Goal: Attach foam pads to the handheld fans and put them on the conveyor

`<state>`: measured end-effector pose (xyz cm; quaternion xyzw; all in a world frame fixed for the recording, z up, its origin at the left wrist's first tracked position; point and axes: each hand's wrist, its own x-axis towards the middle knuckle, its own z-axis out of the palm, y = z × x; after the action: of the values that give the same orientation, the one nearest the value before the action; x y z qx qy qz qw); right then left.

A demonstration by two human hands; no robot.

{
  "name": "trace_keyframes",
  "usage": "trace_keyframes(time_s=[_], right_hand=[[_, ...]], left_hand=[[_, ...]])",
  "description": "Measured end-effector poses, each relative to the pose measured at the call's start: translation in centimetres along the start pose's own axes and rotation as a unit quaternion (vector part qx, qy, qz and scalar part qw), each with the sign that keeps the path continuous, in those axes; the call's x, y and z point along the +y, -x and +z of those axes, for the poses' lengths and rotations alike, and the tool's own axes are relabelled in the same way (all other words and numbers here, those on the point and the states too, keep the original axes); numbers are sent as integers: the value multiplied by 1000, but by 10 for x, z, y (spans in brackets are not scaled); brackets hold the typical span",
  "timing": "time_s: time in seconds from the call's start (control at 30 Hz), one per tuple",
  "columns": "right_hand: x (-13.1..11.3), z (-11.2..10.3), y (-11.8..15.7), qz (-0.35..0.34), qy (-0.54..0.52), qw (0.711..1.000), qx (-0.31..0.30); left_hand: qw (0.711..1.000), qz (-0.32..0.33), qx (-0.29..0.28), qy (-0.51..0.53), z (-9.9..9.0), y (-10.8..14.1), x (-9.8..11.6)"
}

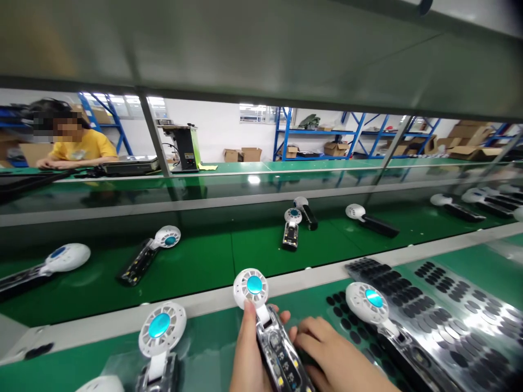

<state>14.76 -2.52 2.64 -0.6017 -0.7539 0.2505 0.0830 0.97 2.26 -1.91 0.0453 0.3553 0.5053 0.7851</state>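
My left hand is wrapped round a handheld device with a round white vented head, a shiny blue centre disc and a dark handle baring a circuit board. Its thumb lies along the neck, just under the head. Close against the handle's right side is my right hand, fingers curled together; whatever they pinch is hidden. A similar device lies to the left, and another rests at the right on clear sheets of black oval stickers. The white top of one more part shows at the bottom edge.
Beyond a pale rail runs a green conveyor belt carrying several like devices. A grey shelf hangs low overhead on metal posts. Across the line sits a person in a yellow shirt. Blue racks with cartons stand behind.
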Motion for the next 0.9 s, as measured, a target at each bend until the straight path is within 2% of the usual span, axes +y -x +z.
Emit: trace_keyframes(time_s=[0.17, 0.3, 0.37, 0.43, 0.53, 0.6, 0.77, 0.83, 0.9], right_hand=[[-8, 11, -6, 27, 4, 1000, 6], [-4, 8, -3, 58, -63, 996, 28], [-1, 2, 1, 54, -127, 990, 15], [-1, -6, 4, 43, -216, 975, 7], [-7, -16, 5, 38, -325, 944, 38], [-14, -19, 1, 33, -342, 937, 57], [-26, -22, -8, 11, -321, 945, 68], [-25, -23, -8, 28, -352, 933, 66], [-18, -22, -9, 36, -426, 903, 50]], left_hand=[[997, 6, -58, -46, -1, -6, -6], [997, 2, -63, -49, -1, -7, -7], [997, 2, -65, -47, -1, -5, -8], [996, 2, -73, -50, -1, -3, -9], [993, 8, -84, -80, 0, 2, -10], [991, 19, -83, -103, 2, 6, -10], [991, 32, -94, -92, 5, 14, -11], [991, 23, -98, -85, 6, 15, -11], [992, 32, -90, -87, 6, 14, -12]])
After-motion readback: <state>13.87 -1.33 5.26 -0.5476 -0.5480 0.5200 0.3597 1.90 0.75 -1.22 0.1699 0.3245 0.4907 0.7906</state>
